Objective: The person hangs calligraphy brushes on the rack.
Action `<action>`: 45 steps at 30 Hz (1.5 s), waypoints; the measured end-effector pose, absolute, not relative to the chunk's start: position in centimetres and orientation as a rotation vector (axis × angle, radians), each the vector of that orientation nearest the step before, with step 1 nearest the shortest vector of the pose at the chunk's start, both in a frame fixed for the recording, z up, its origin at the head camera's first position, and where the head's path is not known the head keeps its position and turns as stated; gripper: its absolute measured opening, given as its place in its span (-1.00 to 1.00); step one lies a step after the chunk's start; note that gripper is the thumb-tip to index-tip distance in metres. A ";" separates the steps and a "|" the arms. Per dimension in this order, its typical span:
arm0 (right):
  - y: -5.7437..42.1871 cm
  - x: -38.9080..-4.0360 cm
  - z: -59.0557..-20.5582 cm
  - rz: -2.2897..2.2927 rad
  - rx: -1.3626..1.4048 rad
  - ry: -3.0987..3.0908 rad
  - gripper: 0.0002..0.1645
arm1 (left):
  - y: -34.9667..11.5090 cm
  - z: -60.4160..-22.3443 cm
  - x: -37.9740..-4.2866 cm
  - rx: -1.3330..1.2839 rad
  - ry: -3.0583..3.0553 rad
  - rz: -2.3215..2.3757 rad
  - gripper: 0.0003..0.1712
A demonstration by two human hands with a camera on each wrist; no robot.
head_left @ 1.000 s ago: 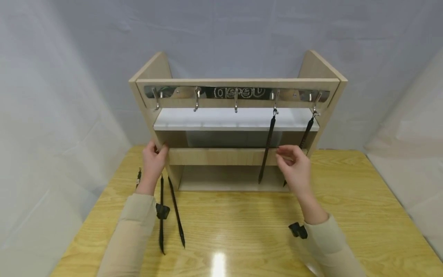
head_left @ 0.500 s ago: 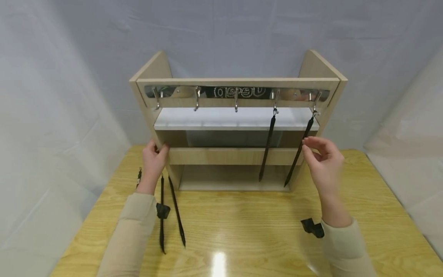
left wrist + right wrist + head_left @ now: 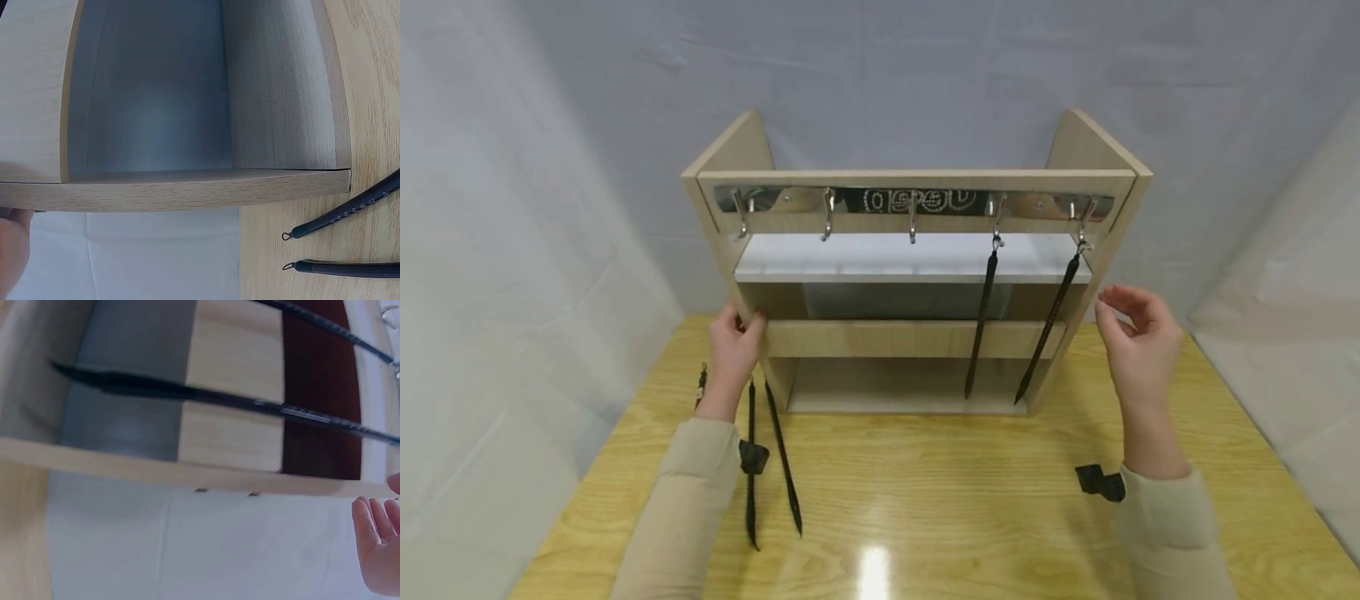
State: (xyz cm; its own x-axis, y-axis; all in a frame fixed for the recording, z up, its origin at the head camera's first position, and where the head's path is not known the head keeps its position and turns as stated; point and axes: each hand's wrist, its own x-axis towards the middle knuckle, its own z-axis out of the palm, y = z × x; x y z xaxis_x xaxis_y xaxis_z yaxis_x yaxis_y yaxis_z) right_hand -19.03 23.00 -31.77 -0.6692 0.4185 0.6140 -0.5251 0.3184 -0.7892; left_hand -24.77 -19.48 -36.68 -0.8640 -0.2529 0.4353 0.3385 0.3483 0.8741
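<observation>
My left hand [image 3: 732, 350] grips the left side panel of a small wooden shelf unit [image 3: 880, 340], its thumb on the front edge. Beyond the unit's right side, my right hand [image 3: 1138, 337] is raised with fingers loosely bent and nothing in it. Two dark calligraphy brushes, a right brush [image 3: 1048, 329] and its neighbour brush [image 3: 981, 325], hang tip down by their loops from the two rightmost hooks. In the right wrist view the right brush [image 3: 237, 402] crosses in front of the unit, and the fingers [image 3: 369, 534] are just outside the side panel.
A metal hook rail [image 3: 913, 201] runs across the unit's upper board. Two brushes, one [image 3: 784, 458] beside another [image 3: 751, 500], lie on the wooden table [image 3: 910, 500] at left, near a third dark looped item [image 3: 702, 383]. Pale sheeting [image 3: 880, 75] surrounds the table.
My right hand has moved right, from in front of the hanging brushes to outside the unit's right side. The right brush has come into full view. My left hand has stayed put.
</observation>
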 end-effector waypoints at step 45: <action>22.7 -23.2 -32.7 1.291 -0.047 -2.212 -0.69 | -22.3 -37.2 -23.4 -0.219 -2.144 -1.632 -0.52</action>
State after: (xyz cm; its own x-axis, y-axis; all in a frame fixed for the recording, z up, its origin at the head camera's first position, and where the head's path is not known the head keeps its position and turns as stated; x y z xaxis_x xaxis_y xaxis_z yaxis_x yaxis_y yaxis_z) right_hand -23.17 22.72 -32.66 -0.8358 0.3053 0.4564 -0.2471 0.5330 -0.8092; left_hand -23.42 -22.28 -37.22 -0.8932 -0.1338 0.4293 0.3782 0.2932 0.8781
